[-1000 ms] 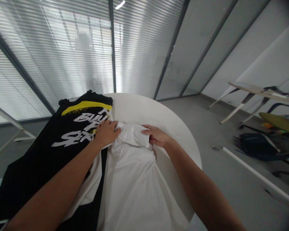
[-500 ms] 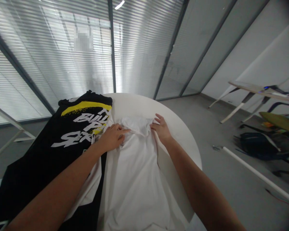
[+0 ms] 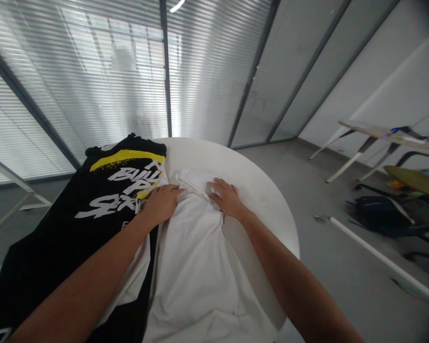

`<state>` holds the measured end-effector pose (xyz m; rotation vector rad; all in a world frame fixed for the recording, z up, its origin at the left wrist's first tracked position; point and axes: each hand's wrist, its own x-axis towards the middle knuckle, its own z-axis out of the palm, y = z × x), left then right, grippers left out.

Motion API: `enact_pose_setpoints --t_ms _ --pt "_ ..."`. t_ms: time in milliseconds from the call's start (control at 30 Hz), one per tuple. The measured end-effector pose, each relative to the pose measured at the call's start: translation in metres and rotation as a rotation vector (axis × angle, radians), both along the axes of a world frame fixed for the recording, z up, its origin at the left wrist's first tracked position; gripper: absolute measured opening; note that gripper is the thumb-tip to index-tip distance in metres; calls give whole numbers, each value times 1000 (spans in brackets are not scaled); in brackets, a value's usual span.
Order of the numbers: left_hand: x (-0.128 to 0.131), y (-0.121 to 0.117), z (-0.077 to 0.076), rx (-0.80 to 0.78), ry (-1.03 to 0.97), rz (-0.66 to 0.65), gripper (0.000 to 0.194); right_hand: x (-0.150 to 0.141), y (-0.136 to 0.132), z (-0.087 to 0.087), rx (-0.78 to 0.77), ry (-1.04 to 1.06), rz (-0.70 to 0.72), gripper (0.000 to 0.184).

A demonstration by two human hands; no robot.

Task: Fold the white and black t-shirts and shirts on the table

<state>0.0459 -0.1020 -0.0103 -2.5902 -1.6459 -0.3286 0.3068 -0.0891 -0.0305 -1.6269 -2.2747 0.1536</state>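
Note:
A white cloth garment (image 3: 189, 271) lies spread over the round white table (image 3: 203, 155), its top end gathered into a small fold (image 3: 191, 180). My left hand (image 3: 162, 203) rests flat on that garment, beside the fold, with its fingers together and pointing right. My right hand (image 3: 226, 197) presses on the garment's upper edge, fingers slightly spread. To the left, touching the white cloth and partly beneath it, lies a black garment (image 3: 62, 238) with yellow and white print. Its lower part is hidden by my left forearm.
Glass partitions with slatted blinds (image 3: 75, 85) stand behind the table. On the grey floor at right lie a white pole (image 3: 379, 255) and a dark bag (image 3: 379, 216). A folding table (image 3: 382, 133) and a yellow-green board (image 3: 414, 180) stand farther right.
Both hands have come down from the bunched cloth and now lie on the white garment. My right hand has moved toward my body, and the gathered top is flatter.

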Motion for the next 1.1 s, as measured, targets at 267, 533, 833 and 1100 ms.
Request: enact_pose_setpoints --t_ms 267,533,833,1100 --pt "8 -12 10 -103 3 -5 39 -10 -10 17 13 23 2 52" --pt "-8 -4 18 -325 -156 -57 39 -4 -14 24 -247 -34 155 74" --pt "-3 -14 20 -303 -74 -90 49 -8 -17 31 -342 -77 162 77" --pt "-2 -12 14 -157 18 -83 64 -9 -10 20 -236 -78 64 70"
